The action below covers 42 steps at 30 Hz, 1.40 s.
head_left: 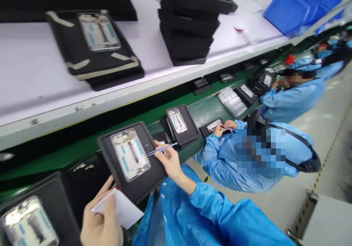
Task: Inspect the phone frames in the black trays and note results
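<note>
Lower left corner: corner tray, black, cut off by the edge of view; bears a silvery phone frame

White shelf, left part: black pad with pale tape strips; a second phone frame lies on it

Left hand: pinches a white slip between thumb and fingers, near the lower left side of the central tray

Central tray: black, tilted, raised between both hands; the central phone frame, with light blue strips, lies inside

Right hand: fingers close on purple tweezers and meet the tray's right edge; one tweezer end reaches beside the frame

Green bench: tray stack, topped by another phone frame

Shelf, middle: tall stack of black trays

Farther right: a co-worker in a blue gown, hands at a further frame; beyond, silvery pile and blue bins
</note>
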{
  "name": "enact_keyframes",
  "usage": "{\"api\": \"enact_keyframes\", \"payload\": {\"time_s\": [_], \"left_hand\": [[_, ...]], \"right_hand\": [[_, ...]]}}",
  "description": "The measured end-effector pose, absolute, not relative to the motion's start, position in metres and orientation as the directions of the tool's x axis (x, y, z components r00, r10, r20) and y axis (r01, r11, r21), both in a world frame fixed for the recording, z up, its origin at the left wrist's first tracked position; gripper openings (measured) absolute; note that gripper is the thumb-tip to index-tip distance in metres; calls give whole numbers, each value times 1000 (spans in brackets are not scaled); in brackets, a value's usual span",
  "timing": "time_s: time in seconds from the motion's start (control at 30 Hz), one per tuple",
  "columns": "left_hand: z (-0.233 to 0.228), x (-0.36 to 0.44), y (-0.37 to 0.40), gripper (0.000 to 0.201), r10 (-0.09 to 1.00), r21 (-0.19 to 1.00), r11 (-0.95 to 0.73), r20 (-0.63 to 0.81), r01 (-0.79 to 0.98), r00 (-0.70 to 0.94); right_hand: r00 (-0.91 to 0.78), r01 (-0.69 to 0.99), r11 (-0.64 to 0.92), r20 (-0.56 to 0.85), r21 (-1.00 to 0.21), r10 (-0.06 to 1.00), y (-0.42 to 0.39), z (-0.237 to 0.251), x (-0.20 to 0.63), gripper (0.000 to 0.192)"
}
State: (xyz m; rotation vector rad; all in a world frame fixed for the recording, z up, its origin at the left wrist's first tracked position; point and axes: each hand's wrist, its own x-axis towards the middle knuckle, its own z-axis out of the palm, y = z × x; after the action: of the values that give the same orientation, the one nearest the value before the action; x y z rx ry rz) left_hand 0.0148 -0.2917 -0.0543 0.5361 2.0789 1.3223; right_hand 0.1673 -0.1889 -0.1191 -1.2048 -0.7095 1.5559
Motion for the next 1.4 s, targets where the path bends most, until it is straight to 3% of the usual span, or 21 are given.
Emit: {"api": "enact_keyframes", "payload": {"time_s": [0.1, 0.2, 0.33, 0.7, 0.93, 1.27, 1.4], "left_hand": [[-51, 47, -257, 46, 661, 890, 438, -414, -126, -626], [-47, 67, -236, 52, 716, 888, 432, -445, -159, -538], [-52, 68, -233, 61, 666, 837, 532, -509, -132, -545], [-66, 58, -250, 66, 676, 815, 578, -495, -24, -546], [-67, 58, -252, 74, 676, 828, 559, -488, -47, -552], [-65, 58, -258, 74, 645, 824, 562, -490, -71, -586], [-66, 41, -272, 70, 574, 806, 573, -525, -149, -628]], "right_hand": [[185, -368, -258, -342, -893, 921, -173, -140, 228, 50], [331, -363, -202, -328, -910, 885, -156, -159, 278, 53], [433, -326, -129, -269, -937, 860, -122, -183, 326, 55], [340, -198, -73, -138, -977, 930, -48, -223, 369, 29], [308, -104, -98, -126, -990, 943, -49, -234, 380, 29], [480, 58, -128, -85, -990, 873, -67, -235, 376, 32], [567, 81, -119, -52, -990, 822, -92, -229, 361, 34]]}}
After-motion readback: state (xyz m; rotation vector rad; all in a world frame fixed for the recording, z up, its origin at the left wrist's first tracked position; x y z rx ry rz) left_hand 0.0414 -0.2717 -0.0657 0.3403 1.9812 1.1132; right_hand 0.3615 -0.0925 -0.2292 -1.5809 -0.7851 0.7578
